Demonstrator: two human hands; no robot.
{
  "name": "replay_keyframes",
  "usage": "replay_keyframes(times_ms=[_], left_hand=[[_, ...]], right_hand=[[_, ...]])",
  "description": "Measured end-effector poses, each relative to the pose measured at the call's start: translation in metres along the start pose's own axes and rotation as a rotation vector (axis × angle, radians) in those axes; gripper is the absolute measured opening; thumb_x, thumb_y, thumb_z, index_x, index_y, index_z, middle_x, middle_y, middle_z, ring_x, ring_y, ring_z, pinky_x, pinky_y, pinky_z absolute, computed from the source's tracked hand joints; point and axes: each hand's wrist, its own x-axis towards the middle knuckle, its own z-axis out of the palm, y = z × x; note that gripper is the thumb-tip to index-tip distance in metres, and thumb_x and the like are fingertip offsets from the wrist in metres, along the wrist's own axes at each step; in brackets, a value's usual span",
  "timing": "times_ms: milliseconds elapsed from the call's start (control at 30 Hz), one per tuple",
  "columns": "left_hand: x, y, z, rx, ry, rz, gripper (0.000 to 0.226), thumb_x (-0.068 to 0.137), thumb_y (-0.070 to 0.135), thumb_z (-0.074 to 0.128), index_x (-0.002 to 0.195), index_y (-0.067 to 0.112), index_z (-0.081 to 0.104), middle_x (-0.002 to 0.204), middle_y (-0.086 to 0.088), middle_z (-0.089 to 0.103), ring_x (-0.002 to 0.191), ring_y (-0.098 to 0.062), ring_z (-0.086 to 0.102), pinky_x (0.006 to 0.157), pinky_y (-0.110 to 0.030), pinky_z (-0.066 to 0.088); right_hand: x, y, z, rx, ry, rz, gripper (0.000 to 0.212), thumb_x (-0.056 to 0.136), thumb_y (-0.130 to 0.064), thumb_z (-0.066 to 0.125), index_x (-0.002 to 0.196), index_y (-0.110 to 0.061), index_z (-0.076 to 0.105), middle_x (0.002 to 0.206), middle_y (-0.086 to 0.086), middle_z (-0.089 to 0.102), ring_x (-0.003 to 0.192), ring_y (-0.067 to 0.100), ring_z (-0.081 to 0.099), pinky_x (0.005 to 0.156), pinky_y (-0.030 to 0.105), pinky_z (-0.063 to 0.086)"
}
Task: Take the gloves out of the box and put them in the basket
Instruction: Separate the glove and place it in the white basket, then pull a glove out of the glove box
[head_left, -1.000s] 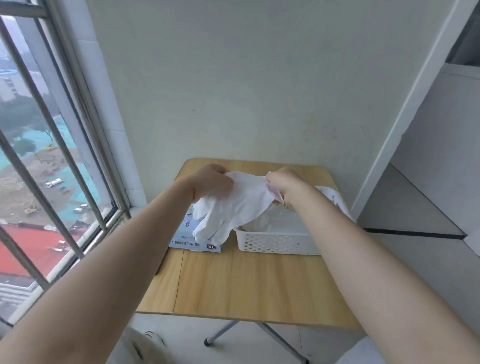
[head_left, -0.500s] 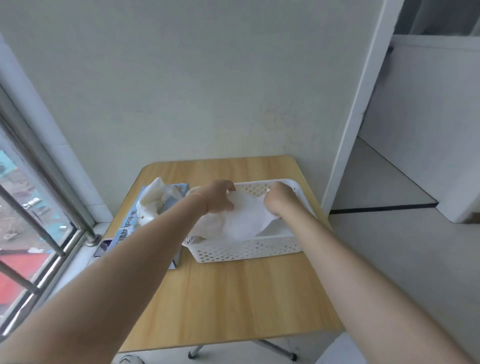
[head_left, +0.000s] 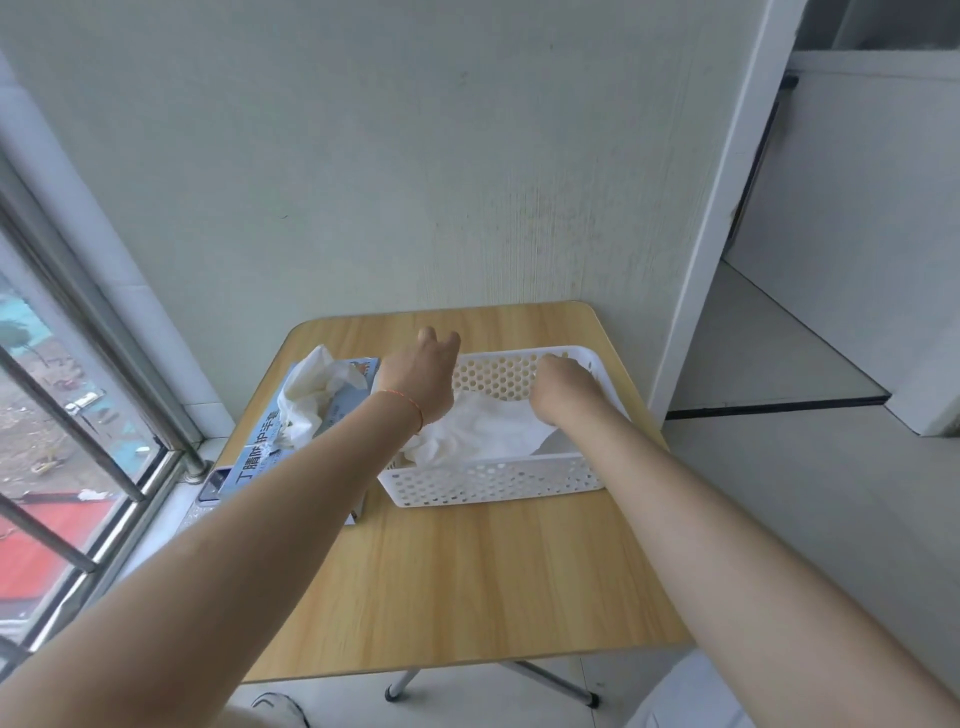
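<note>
- The white gloves (head_left: 483, 428) lie in the basket (head_left: 493, 480), centre frame.
- The left hand (head_left: 415, 379) hovers with spread fingers, empty, nearest the glove box (head_left: 311, 415) at centre left.
- The right hand (head_left: 563, 387) rests on the gloves; its grip is hidden.

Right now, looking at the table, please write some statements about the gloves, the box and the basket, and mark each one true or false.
1. White gloves lie inside the white basket. True.
2. The glove box stands to the right of the basket. False: it lies to its left, near the window.
3. A glove sticks out of the box. True.
4. The basket stands on the floor. False: it stands on the wooden table.
</note>
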Motion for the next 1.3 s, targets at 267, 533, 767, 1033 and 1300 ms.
replay_keyframes(times_ms=[267,533,767,1033,1300], left_hand=[[-0.016,-0.005,0.014,0.196,-0.49,0.195,0.023,0.086,0.012,0.056,0.103,0.01,0.072,0.105,-0.009,0.068,0.093,-0.024,0.066,0.076,-0.029,0.053],[-0.015,0.002,0.003,0.249,-0.309,0.162,0.019,0.088,0.017,0.052,0.069,0.014,0.053,0.072,0.0,0.054,0.076,-0.021,0.057,0.073,-0.033,0.053],[-0.015,0.01,0.028,-0.227,-0.504,0.063,0.06,0.089,0.043,0.063,0.142,0.028,0.039,0.126,-0.004,0.055,0.108,-0.025,0.055,0.092,-0.037,0.048],[-0.008,-0.026,-0.012,-0.48,-0.107,-0.031,0.036,0.087,0.028,0.066,0.123,0.031,0.058,0.09,0.002,0.061,0.074,-0.014,0.057,0.067,-0.027,0.043],[-0.032,-0.112,-0.028,-0.431,0.214,-0.339,0.026,0.087,0.025,0.06,0.112,0.021,0.065,0.107,-0.003,0.053,0.1,-0.028,0.059,0.079,-0.031,0.045]], right_hand=[[0.0,-0.009,-0.002,-0.036,0.002,0.009,0.027,0.089,0.006,0.048,0.069,-0.009,0.04,0.065,0.002,0.042,0.052,0.012,0.036,0.045,0.023,0.027],[-0.003,0.001,-0.008,-0.205,0.021,0.011,0.033,0.091,-0.001,0.054,0.124,-0.006,0.056,0.101,0.004,0.061,0.087,0.019,0.059,0.069,0.026,0.042],[-0.008,0.009,0.0,-0.471,0.168,-0.074,0.038,0.086,0.001,0.057,0.123,-0.007,0.052,0.117,0.007,0.06,0.104,0.022,0.061,0.066,0.029,0.041],[-0.011,-0.019,0.0,-0.381,0.259,-0.217,0.034,0.083,0.006,0.056,0.115,-0.005,0.056,0.109,0.009,0.059,0.088,0.025,0.06,0.061,0.03,0.038],[-0.013,-0.112,0.023,0.027,0.183,-0.494,0.013,0.093,-0.016,0.044,0.095,-0.015,0.056,0.102,0.005,0.06,0.089,0.026,0.056,0.067,0.031,0.043]])
